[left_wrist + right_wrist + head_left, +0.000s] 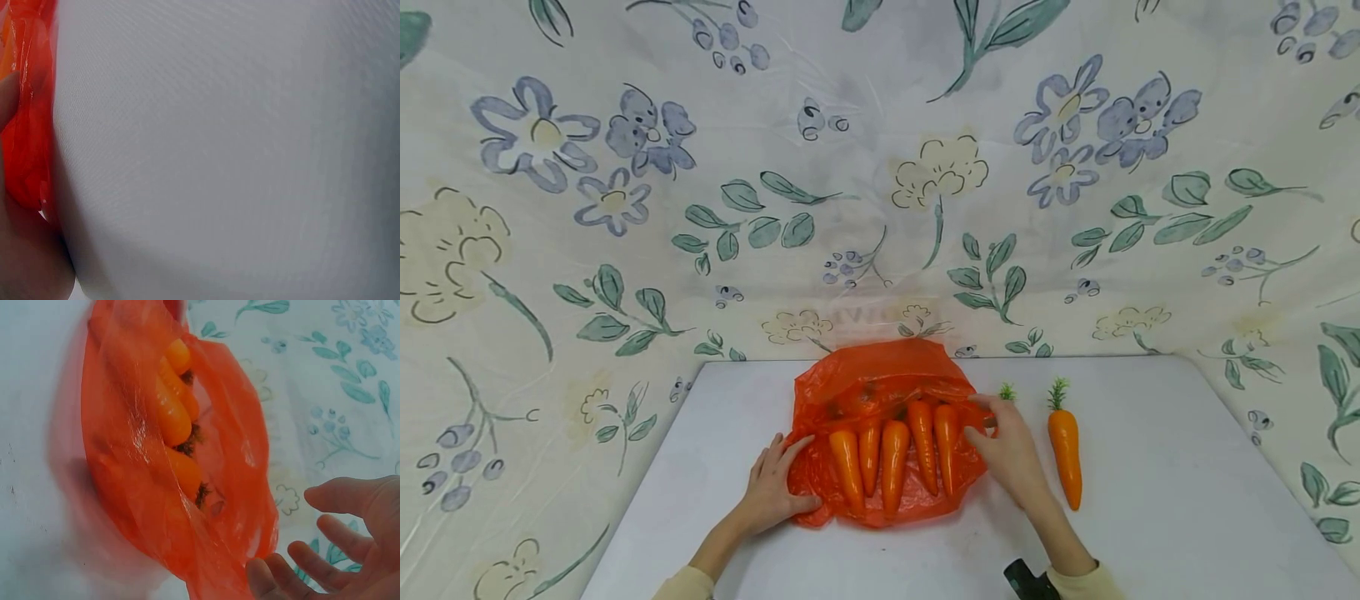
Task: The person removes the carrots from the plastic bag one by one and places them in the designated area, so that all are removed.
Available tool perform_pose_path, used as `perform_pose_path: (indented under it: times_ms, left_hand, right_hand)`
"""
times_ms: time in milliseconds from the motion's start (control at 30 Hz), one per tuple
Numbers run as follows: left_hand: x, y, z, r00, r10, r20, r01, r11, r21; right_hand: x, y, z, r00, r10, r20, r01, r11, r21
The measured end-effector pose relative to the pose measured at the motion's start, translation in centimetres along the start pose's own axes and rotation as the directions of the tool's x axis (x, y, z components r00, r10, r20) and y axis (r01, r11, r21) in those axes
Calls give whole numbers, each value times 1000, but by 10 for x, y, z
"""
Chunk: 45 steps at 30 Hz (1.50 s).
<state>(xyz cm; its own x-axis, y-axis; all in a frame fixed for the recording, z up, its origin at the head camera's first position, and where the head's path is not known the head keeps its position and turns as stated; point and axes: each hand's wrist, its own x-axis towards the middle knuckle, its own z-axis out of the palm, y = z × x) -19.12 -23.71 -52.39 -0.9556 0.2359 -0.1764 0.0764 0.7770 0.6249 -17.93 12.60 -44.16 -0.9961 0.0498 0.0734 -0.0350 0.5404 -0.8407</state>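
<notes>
A translucent red plastic bag (872,371) lies on the white table with several orange carrots (893,467) seen at it. In the right wrist view, carrots (172,419) with dark green tops show through the bag's mouth. My left hand (767,492) rests at the bag's left edge, thumb and forefinger spread apart over the plastic. My right hand (1011,446) is at the bag's right edge; the right wrist view shows its fingers spread, one fingertip by the plastic. Past that hand a green carrot top (1006,390) shows, its body mostly hidden. The left wrist view shows little of the left hand.
One loose carrot (1065,458) with a leafy top lies to the right of my right hand. A flower-printed cloth (865,167) hangs behind the white table (1187,467). A black object (1030,579) is at my right wrist.
</notes>
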Motion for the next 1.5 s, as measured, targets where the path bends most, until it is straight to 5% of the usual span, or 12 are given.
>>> perform_pose_path:
  times_ms: [1033, 1500]
  left_hand:
    - [2, -4, 3, 1000, 21, -21, -21, 1000, -4]
    - [3, -3, 2, 1000, -12, -9, 12, 1000, -4]
  right_hand:
    - [11, 3, 55, 998, 45, 37, -40, 991, -130]
    - [21, 8, 68, 994, 41, 102, -34, 997, -65]
